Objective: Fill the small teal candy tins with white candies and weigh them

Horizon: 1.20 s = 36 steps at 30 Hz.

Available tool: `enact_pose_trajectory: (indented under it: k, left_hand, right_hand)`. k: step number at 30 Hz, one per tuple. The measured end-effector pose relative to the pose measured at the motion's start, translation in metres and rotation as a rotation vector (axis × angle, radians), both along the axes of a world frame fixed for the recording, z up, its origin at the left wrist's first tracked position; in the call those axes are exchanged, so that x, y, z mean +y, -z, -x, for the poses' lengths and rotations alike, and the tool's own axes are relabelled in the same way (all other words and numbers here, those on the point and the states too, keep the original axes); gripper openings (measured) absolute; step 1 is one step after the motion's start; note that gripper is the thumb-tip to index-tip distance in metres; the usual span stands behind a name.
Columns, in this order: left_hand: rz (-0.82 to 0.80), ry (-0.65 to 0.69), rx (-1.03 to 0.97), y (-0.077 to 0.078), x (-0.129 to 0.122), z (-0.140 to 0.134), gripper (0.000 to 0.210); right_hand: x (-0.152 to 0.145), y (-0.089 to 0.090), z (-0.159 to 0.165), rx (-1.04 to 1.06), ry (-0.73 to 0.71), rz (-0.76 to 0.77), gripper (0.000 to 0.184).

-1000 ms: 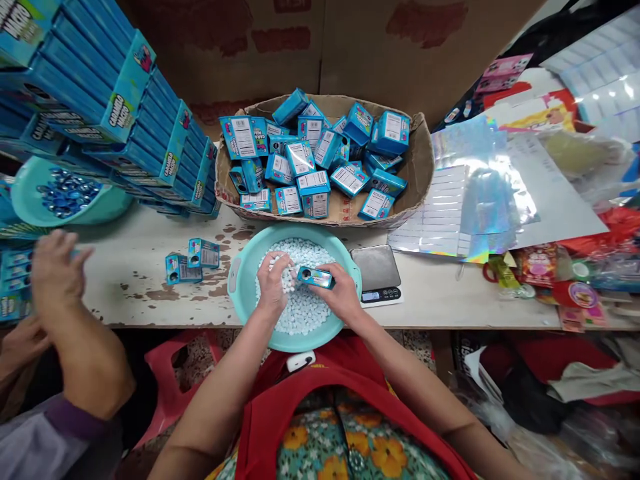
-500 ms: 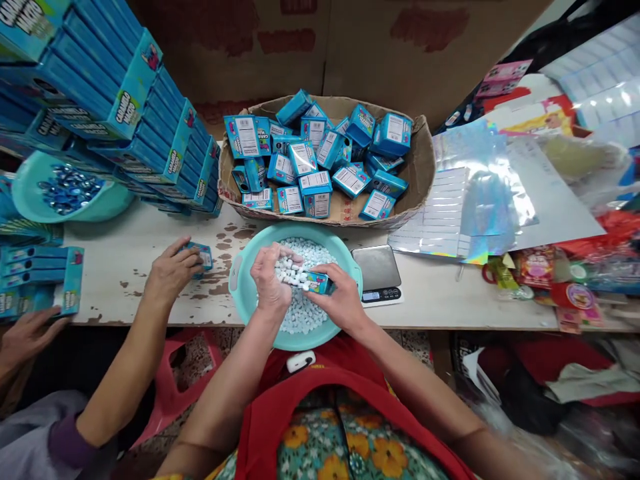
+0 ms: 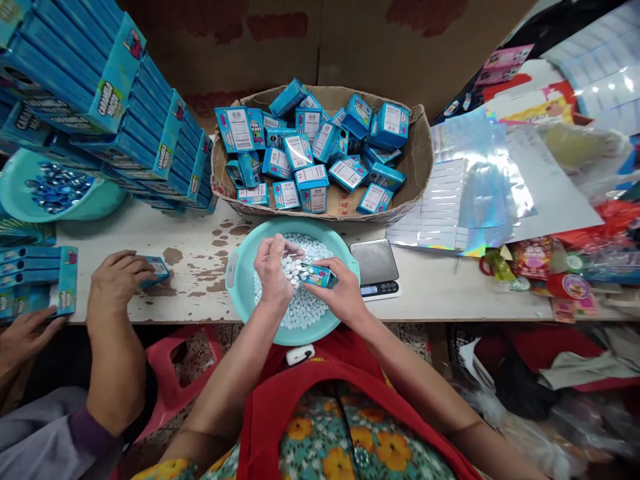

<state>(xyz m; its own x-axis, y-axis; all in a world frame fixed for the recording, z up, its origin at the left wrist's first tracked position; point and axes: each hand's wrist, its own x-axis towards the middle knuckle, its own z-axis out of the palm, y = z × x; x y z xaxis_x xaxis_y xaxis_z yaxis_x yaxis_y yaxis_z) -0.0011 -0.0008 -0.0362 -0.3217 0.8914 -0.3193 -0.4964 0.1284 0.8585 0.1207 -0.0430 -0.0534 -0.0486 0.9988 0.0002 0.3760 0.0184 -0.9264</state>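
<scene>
My left hand (image 3: 274, 272) is cupped around a heap of small white candies (image 3: 292, 269) above a turquoise basin (image 3: 233, 293). Between the fingers and thumb of my right hand (image 3: 342, 288) is a small blue candy box (image 3: 318, 275), tilted so that its end meets the candies in my left palm. More of the white candies (image 3: 305, 312) fill the basin's bottom beneath both hands. Just right of the basin lies a small digital scale (image 3: 376, 261), its display lit.
A cut-down carton (image 3: 425, 160) of blue boxes stands behind the basin. At left rise stacked display boxes (image 3: 115, 100) and a bowl of blue-wrapped sweets (image 3: 107, 193). A co-worker's hand (image 3: 117, 277) holds a blue box. Shiny sheets (image 3: 450, 200) and packets (image 3: 533, 263) lie right.
The co-worker's hand has moved left with its blue box. My hands stay over the basin, the box still at the candies in my left palm. The view has shifted slightly.
</scene>
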Motion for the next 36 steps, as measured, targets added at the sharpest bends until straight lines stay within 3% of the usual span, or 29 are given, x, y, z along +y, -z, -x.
enact_pose_trajectory:
  k: [14, 20, 26, 32, 36]
  left_hand:
    - [-0.025, 0.051, 0.052, -0.002, -0.004, 0.007, 0.031]
    - [-0.047, 0.1, 0.107, -0.005, -0.008, 0.009, 0.034]
    - [-0.052, 0.075, 0.254, 0.006, -0.008, 0.005, 0.037]
    - [-0.091, 0.168, 0.23, 0.007, -0.016, -0.004, 0.035]
    - [-0.003, 0.183, 0.174, 0.01, -0.008, -0.004, 0.038]
  right_hand:
    - [-0.001, 0.007, 0.007, 0.001, -0.052, 0.038, 0.033]
    - [-0.002, 0.001, 0.009, 0.042, -0.05, 0.044, 0.033]
    - [-0.003, 0.007, 0.007, 0.032, -0.029, 0.056, 0.033]
    - [-0.007, 0.005, 0.003, 0.041, -0.01, 0.016, 0.032]
    - [-0.009, 0.015, -0.001, 0.059, 0.01, 0.079, 0.031]
